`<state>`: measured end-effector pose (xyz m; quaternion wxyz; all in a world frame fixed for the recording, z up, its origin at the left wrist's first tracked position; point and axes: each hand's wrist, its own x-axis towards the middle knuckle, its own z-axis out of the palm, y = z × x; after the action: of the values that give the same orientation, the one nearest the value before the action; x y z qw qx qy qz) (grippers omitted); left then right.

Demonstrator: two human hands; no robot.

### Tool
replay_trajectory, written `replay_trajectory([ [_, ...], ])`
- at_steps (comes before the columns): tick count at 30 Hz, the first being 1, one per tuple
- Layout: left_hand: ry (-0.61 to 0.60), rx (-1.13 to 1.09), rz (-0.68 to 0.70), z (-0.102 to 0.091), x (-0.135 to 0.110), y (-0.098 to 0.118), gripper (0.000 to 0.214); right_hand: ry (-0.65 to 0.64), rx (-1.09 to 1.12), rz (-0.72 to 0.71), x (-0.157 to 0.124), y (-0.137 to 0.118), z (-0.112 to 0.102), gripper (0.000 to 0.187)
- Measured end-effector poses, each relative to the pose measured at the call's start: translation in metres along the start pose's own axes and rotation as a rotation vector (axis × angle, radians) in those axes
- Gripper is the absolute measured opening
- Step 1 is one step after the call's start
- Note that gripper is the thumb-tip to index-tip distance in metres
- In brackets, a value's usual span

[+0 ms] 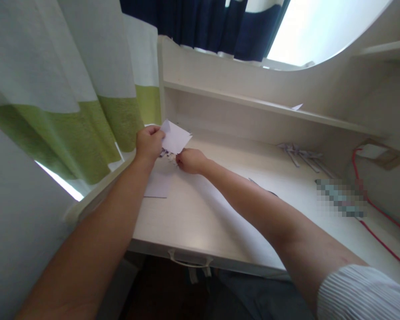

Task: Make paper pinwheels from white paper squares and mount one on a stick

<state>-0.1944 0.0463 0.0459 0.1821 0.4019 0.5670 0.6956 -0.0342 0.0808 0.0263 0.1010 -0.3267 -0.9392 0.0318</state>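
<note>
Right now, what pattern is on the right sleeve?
Thin stripes on the sleeve, best in head view.

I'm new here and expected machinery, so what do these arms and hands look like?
They are a person's: left hand and right hand are bare, no gloves visible. A pale sleeve with fine, darker stripes shows on the right arm; none shows on the left arm. No cables on either.
</note>
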Motion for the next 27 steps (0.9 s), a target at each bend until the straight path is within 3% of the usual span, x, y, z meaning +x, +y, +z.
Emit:
replay_trajectory([
  [6, 0.055, -0.03, -0.044, -0.004, -0.001, 0.006, 0.015, 0.16, 0.146, 0.042, -0.014, 0.008, -0.002, 0.023],
  [9, 0.041, -0.038, -0.113, -0.003, -0.008, 0.013, 0.016, 0.278, 0.284, 0.152, -0.034, 0.02, -0.005, 0.02],
  [12, -0.048, -0.026, -0.135, 0.008, -0.02, 0.022, 0.015, 0.398, 0.455, 0.311, -0.07, 0.041, -0.007, 0.017],
  [15, -0.204, -0.01, -0.128, 0.037, -0.036, 0.035, 0.015, 0.49, 0.637, 0.461, -0.116, 0.064, -0.013, 0.022],
  [19, -0.471, -0.012, -0.074, 0.093, -0.07, 0.058, 0.012, 0.552, 0.866, 0.573, -0.177, 0.092, -0.04, 0.051],
  [23, -0.801, -0.002, -0.053, 0.139, -0.115, 0.07, 0.011, 0.543, 1.058, 0.643, -0.227, 0.11, -0.073, 0.037],
  [27, -1.111, 0.038, -0.097, 0.158, -0.149, 0.066, 0.016, 0.474, 1.248, 0.657, -0.258, 0.121, -0.083, 0.027],
])
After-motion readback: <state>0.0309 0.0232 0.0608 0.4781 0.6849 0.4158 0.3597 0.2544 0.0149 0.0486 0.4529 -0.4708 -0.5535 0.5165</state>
